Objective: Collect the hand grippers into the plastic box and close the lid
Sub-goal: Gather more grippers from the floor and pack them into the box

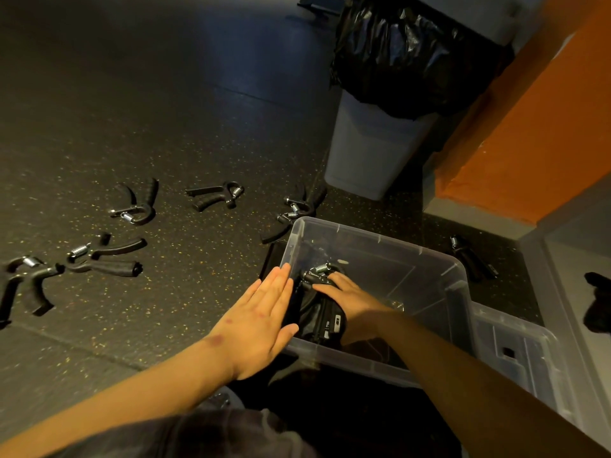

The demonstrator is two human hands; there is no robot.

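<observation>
A clear plastic box stands open on the dark floor. My right hand reaches inside it and grips a black hand gripper with a silver spring, above other black items in the box. My left hand lies flat with straight fingers against the box's left wall. Several black hand grippers lie on the floor to the left, one behind the box and one to its right. The clear lid lies beside the box at right.
A grey bin with a black bag stands behind the box. An orange wall and a grey ledge rise at right, where a dark object rests. A thin black item lies against the box's left side.
</observation>
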